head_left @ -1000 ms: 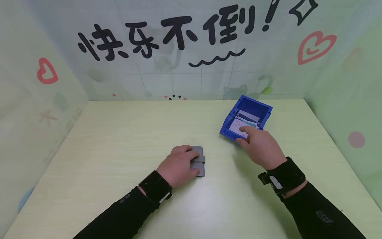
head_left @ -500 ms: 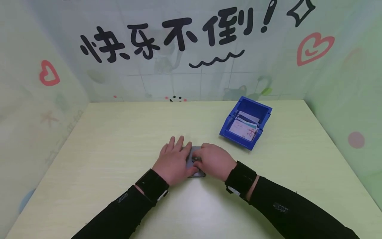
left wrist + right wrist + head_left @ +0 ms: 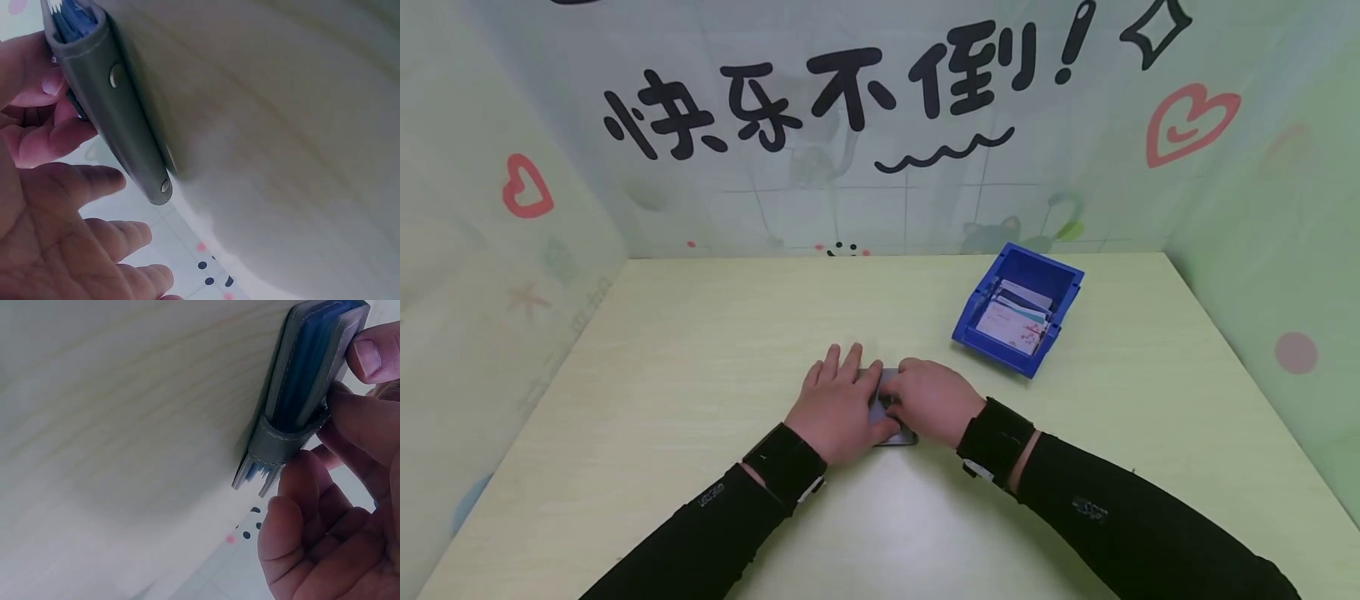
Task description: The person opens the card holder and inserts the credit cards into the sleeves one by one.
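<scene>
Right hand (image 3: pixel 936 404) pinches strap (image 3: pixel 274 447) | left hand (image 3: pixel 833 417) spread, thumb on gray card holder (image 3: pixel 119 115), likely bracing it against strap tugs

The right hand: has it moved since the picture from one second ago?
Yes. In the head view, the right hand has moved left and lower, from over the blue box, which has stayed put, to the grey holder.
</scene>
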Available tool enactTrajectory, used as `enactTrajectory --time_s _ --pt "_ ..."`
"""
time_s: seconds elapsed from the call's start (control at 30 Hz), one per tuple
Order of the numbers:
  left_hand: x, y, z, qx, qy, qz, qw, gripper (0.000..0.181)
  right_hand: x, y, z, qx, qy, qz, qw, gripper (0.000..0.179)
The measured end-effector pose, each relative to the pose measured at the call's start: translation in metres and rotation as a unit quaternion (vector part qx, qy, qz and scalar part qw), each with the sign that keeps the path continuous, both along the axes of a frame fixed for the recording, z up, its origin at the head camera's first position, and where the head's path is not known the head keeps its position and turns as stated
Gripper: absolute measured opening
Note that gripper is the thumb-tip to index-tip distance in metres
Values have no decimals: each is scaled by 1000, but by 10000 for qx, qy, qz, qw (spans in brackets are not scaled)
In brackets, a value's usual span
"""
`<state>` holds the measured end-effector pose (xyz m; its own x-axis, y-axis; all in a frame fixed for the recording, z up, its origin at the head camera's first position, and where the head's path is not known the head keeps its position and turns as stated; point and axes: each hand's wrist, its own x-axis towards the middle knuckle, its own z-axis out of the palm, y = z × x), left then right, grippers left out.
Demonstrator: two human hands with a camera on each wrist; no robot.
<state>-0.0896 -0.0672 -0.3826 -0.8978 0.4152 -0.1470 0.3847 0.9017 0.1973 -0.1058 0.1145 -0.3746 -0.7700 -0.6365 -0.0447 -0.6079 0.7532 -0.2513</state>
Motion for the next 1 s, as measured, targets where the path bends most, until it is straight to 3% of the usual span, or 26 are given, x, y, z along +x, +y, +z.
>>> enactTrajectory --time_s 0.27,0.5,1.0 --pt "0 0 -1 -139 -39 28 9999 83 -1 0 -1 -212 -277 -177 9992 10" --pt "-1 1 0 -214 -94 31 9997 82 -2 1 -3 -301 -511 -388 9975 1" --pt "-1 0 -2 -175 -152 32 9997 80 -4 1 -8 -332 -400 -297 9982 11"
